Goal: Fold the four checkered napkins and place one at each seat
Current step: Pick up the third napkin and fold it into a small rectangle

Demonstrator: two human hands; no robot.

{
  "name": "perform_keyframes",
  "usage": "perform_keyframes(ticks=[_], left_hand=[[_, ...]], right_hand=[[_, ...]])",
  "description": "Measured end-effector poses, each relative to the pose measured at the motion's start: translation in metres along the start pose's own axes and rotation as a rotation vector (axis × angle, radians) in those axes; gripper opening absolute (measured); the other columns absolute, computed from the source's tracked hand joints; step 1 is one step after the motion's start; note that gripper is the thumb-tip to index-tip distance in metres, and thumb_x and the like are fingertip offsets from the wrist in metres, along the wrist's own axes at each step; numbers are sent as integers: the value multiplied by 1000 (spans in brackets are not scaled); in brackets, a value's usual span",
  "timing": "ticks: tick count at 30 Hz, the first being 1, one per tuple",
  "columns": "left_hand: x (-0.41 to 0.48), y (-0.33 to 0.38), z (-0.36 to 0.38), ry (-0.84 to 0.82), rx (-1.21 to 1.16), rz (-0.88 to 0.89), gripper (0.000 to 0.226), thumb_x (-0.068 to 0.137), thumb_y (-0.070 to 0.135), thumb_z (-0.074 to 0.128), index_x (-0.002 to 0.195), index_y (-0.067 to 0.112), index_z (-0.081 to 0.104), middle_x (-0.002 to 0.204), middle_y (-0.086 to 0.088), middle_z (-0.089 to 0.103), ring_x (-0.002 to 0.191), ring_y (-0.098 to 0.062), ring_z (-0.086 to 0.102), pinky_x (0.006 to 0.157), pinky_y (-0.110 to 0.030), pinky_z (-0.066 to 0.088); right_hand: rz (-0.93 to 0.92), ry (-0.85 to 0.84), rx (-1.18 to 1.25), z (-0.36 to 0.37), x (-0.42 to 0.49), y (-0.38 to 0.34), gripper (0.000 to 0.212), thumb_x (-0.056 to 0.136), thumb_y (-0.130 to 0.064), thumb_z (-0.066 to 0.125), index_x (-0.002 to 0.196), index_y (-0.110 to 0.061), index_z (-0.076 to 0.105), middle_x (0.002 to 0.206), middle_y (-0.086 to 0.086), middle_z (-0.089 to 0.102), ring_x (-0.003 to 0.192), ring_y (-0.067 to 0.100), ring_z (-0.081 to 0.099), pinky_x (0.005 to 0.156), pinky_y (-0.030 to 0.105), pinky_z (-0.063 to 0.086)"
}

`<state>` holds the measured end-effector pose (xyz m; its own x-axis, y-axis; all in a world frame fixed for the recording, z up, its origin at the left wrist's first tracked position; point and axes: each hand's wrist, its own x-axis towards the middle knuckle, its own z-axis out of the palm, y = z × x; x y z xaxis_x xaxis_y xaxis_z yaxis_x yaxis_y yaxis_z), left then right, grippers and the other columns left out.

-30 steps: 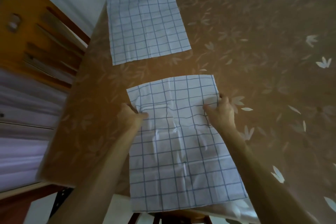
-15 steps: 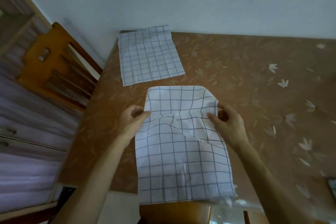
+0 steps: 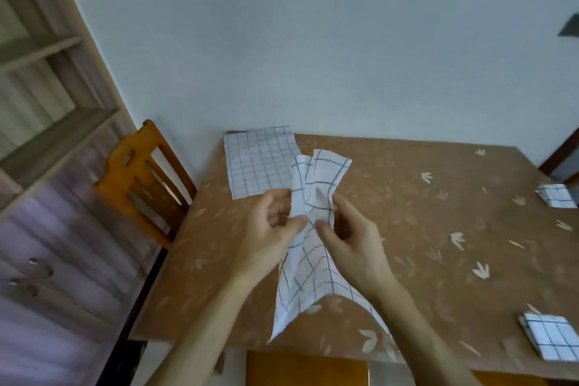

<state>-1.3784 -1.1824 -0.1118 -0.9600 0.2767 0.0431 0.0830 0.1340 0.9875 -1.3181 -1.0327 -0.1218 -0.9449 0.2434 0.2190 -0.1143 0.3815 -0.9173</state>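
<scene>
- held napkin point(image 3: 308, 222) is lifted off the table point(image 3: 407, 229), gathered at mid-length between both hands; it is bunched, not flat.
- left hand point(image 3: 269, 229): thumb and fingers are closed on the napkin's left side. right hand point(image 3: 347, 238): fingers are closed on its right side. the hands are close together, w/ only the pinched cloth between them.
- long axis: runs from the table's near edge toward the far wall. the upper end stands up past the fingers; the lower end hangs and flares toward the near edge.
- key relation: the cloth lies directly between the hands, so neither hand is nearer; a fold is judged to need the far end brought down over the near end, along that axis.
- flat napkin point(image 3: 260, 163) lies unfolded at the table's far-left corner, just beyond the held one, beside the chair point(image 3: 141, 178).
- two folded napkins are seen on the table's right side: one near the far-right edge point(image 3: 557, 196), one near the near-right edge point(image 3: 551, 338).
- est. progress: two of four done, third in hand.
</scene>
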Motion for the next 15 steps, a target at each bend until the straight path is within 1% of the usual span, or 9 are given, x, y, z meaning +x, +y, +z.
perform_keyframes(ticks=[2,4,6,7,9,10,11,13,15], left_hand=[[-19,13,1,10,-11,74,31,86,9,77,115,17,68,102,1,78,95,-10,74,86,-28,61],[-33,24,1,34,-27,133,24,87,10,77,110,18,72,99,2,79,94,-10,74,86,-29,60],[-45,31,-1,28,-38,173,21,89,11,75,107,20,74,97,3,78,92,-11,74,85,-29,60],[-50,34,-1,14,-21,194,21,90,10,73,107,22,74,98,4,78,93,-10,74,86,-29,60],[-61,37,-2,-27,20,227,27,93,7,68,112,24,74,103,7,77,99,-10,72,93,-33,59],[-66,37,-1,-50,22,227,32,95,4,64,117,25,71,106,8,77,102,-11,72,94,-37,59],[-70,37,-1,-73,6,218,38,96,2,61,124,27,67,109,8,77,105,-13,72,94,-39,59],[-77,38,-2,-130,-44,190,52,97,-3,54,138,29,53,111,6,78,107,-16,73,93,-43,59],[-81,39,-4,-162,-47,199,62,96,-11,47,141,32,45,109,5,79,104,-16,74,88,-42,60]], right_hand=[[-30,15,57,6,-14,-18,21,99,-16,59,109,-31,68,70,5,61,57,17,49,56,30,44],[-28,26,134,8,-29,-32,19,102,-24,55,107,-35,70,80,5,68,67,29,56,62,41,48],[-4,8,224,5,-43,-43,21,102,-37,51,104,-33,72,85,3,71,75,25,64,68,41,51],[9,-9,268,3,-49,-46,25,101,-41,50,104,-31,72,91,2,73,82,21,68,73,37,55],[31,-30,322,0,-57,-52,31,99,-45,54,111,-22,72,104,6,76,98,23,72,85,36,59],[38,-27,329,-1,-60,-53,31,98,-42,58,114,-19,71,106,7,76,99,23,73,86,36,59],[39,-13,328,-2,-63,-55,28,96,-37,62,114,-17,71,106,6,76,98,22,74,84,34,60],[36,46,294,-4,-68,-55,19,93,-24,68,109,-14,71,99,7,77,91,21,75,78,33,60],[29,88,239,-7,-73,-53,12,94,-16,67,105,-16,72,96,5,77,89,21,75,78,36,61]])
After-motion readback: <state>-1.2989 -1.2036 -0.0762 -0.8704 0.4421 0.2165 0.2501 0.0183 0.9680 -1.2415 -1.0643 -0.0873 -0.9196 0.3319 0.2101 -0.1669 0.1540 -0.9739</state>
